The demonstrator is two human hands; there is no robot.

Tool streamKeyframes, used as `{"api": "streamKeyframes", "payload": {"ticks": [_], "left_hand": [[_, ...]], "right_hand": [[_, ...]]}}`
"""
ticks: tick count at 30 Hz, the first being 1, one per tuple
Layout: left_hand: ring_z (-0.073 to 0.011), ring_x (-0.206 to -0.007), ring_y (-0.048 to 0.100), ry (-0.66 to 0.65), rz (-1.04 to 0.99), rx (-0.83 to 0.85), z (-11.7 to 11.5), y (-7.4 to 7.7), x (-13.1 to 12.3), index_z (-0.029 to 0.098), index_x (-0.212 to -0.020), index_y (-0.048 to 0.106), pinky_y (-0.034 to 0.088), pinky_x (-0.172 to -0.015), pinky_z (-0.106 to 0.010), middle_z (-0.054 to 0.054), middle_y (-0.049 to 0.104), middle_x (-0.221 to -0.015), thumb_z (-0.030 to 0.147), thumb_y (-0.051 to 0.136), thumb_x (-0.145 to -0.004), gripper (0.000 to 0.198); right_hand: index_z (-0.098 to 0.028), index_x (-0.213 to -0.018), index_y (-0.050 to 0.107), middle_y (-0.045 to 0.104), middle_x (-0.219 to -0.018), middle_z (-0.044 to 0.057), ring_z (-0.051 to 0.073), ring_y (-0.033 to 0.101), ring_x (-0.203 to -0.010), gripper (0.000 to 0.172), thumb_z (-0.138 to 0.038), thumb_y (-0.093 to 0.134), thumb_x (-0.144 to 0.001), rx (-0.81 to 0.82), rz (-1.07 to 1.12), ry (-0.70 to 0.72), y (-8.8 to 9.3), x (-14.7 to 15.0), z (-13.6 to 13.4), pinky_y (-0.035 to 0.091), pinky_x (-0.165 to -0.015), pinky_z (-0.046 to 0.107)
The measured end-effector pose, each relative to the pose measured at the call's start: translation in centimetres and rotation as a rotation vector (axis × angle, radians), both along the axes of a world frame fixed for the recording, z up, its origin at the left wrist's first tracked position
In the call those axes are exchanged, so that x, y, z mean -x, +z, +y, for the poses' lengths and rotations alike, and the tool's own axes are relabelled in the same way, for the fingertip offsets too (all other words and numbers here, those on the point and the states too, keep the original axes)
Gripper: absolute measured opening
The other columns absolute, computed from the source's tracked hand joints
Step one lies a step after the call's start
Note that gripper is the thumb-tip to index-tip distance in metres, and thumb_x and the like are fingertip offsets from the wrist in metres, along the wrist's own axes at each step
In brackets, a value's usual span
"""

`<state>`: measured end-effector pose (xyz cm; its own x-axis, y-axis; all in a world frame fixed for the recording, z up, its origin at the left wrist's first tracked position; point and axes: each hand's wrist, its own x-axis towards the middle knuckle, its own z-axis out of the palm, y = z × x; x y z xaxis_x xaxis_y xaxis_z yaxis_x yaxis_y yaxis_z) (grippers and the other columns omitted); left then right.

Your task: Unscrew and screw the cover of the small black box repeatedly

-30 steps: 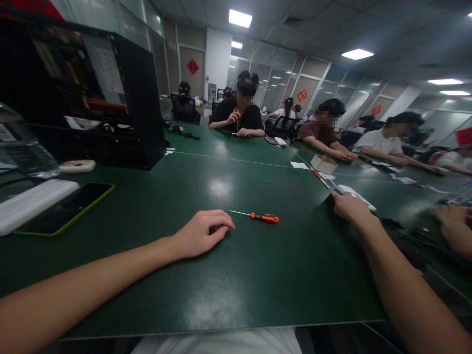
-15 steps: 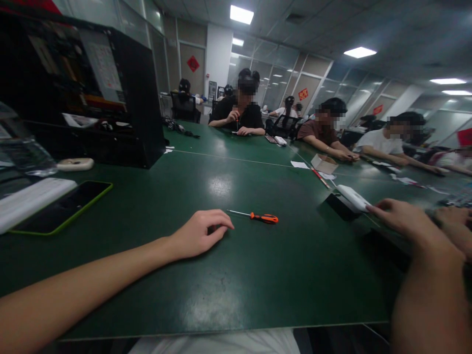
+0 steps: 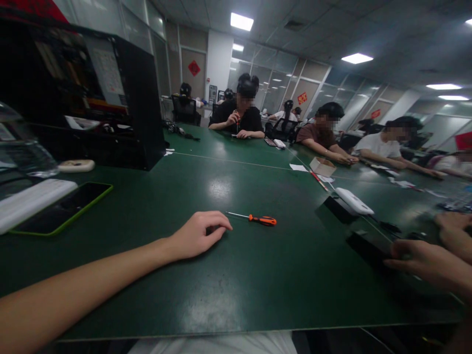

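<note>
My left hand [image 3: 202,235] rests on the green tabletop [image 3: 206,290], palm down, fingers loosely bent and holding nothing. Just beyond its fingertips lies a screwdriver [image 3: 262,220] with an orange and black handle, its thin metal shaft pointing left. Far to the right, my right hand [image 3: 429,263] is slightly blurred. Its thumb and fingers close at the near end of a flat, dark, phone-like object [image 3: 368,250]. A white rounded device [image 3: 354,200] lies beyond it, beside another dark flat object [image 3: 338,209].
A black computer case [image 3: 142,108] with an open side stands at the left. Near it are a phone with a green edge [image 3: 73,209], a white bar-shaped object [image 3: 37,201] and a clear bottle [image 3: 31,152]. Another person's hand [image 3: 455,228] is at the right. Several people sit farther back.
My right hand has left the white device and come down nearer to the dark flat object. My left hand and the screwdriver have stayed in place.
</note>
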<state>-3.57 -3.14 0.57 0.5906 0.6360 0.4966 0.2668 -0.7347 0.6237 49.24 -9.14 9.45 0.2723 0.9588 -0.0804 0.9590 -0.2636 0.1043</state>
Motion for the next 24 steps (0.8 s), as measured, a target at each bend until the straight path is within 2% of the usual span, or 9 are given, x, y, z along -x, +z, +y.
{"api": "streamKeyframes", "payload": {"ticks": [2, 5, 8, 11, 14, 18, 21, 24], "left_hand": [[-0.0176, -0.097, 0.069, 0.003, -0.003, 0.004, 0.0, 0.0, 0.0, 0.017, -0.101, 0.073, 0.052, -0.090, -0.029, -0.006, 0.074, -0.104, 0.012, 0.055, -0.095, 0.020], [-0.0183, -0.097, 0.069, 0.019, -0.001, 0.014, -0.2, 0.1, 0.0, 0.017, -0.103, 0.073, 0.052, -0.090, -0.030, -0.006, 0.074, -0.105, 0.015, 0.055, -0.096, 0.020], [-0.0198, -0.097, 0.069, 0.030, 0.020, 0.048, -0.3, 0.3, 0.1, 0.017, -0.109, 0.072, 0.053, -0.088, -0.031, -0.007, 0.074, -0.109, 0.022, 0.060, -0.095, 0.019], [-0.0224, -0.099, 0.069, -0.002, 0.075, 0.099, -0.3, 0.4, 0.2, 0.018, -0.120, 0.069, 0.054, -0.085, -0.033, -0.008, 0.074, -0.115, 0.031, 0.072, -0.088, 0.035], [-0.0255, -0.103, 0.070, -0.062, 0.138, 0.119, -0.2, 0.4, 0.3, 0.018, -0.124, 0.069, 0.053, -0.091, -0.036, -0.009, 0.075, -0.117, 0.038, 0.080, -0.080, 0.049], [-0.0246, -0.099, 0.071, -0.087, 0.137, 0.116, -0.1, 0.4, 0.2, 0.018, -0.125, 0.071, 0.054, -0.089, -0.035, -0.010, 0.076, -0.111, 0.038, 0.079, -0.082, 0.047], [-0.0242, -0.096, 0.072, -0.097, 0.126, 0.130, -0.1, 0.4, 0.2, 0.018, -0.125, 0.071, 0.054, -0.087, -0.034, -0.011, 0.077, -0.108, 0.037, 0.078, -0.084, 0.047], [-0.0245, -0.097, 0.072, -0.109, 0.132, 0.138, -0.1, 0.4, 0.3, 0.017, -0.126, 0.071, 0.054, -0.087, -0.035, -0.011, 0.077, -0.108, 0.038, 0.078, -0.084, 0.047]], "right_hand": [[-0.029, -0.071, 0.063, 0.071, -0.081, 0.011, 0.030, 0.068, -0.077, 0.017, -0.045, 0.063, -0.074, 0.139, 0.096, 0.081, 0.4, 3.7, -0.1, 0.051, -0.072, 0.044], [-0.027, -0.086, 0.063, 0.070, -0.092, 0.009, 0.028, 0.066, -0.083, 0.021, -0.047, 0.061, -0.081, 0.230, 0.187, 0.357, 0.6, 11.7, -0.3, 0.048, -0.073, 0.042], [-0.025, -0.095, 0.063, 0.069, -0.103, 0.006, 0.027, 0.064, -0.092, 0.021, -0.042, 0.067, -0.083, 0.220, 0.286, 0.622, 0.5, 19.7, 0.0, 0.047, -0.077, 0.038], [-0.023, -0.093, 0.061, 0.068, -0.104, 0.005, 0.024, 0.063, -0.091, 0.015, -0.033, 0.069, -0.085, 0.215, 0.301, 0.839, 0.6, 25.1, 1.0, 0.045, -0.074, 0.033], [-0.022, -0.093, 0.062, 0.066, -0.103, 0.005, 0.021, 0.061, -0.087, 0.017, -0.037, 0.068, -0.089, 0.207, 0.250, 0.968, 1.1, 27.0, 2.5, 0.042, -0.072, 0.031], [-0.021, -0.098, 0.064, 0.064, -0.096, 0.004, 0.019, 0.059, -0.084, 0.036, -0.052, 0.073, -0.084, 0.301, 0.316, 1.014, 1.6, 26.5, 5.1, 0.042, -0.069, 0.028], [-0.020, -0.097, 0.059, 0.061, -0.088, 0.000, 0.015, 0.058, -0.076, 0.045, -0.055, 0.078, -0.078, 0.461, 0.511, 0.972, 0.4, 25.6, 7.1, 0.041, -0.064, 0.025], [-0.019, -0.099, 0.055, 0.058, -0.087, -0.003, 0.013, 0.056, -0.075, 0.053, -0.053, 0.084, -0.070, 0.574, 0.779, 0.913, -1.9, 24.9, 8.5, 0.042, -0.062, 0.023]]}}
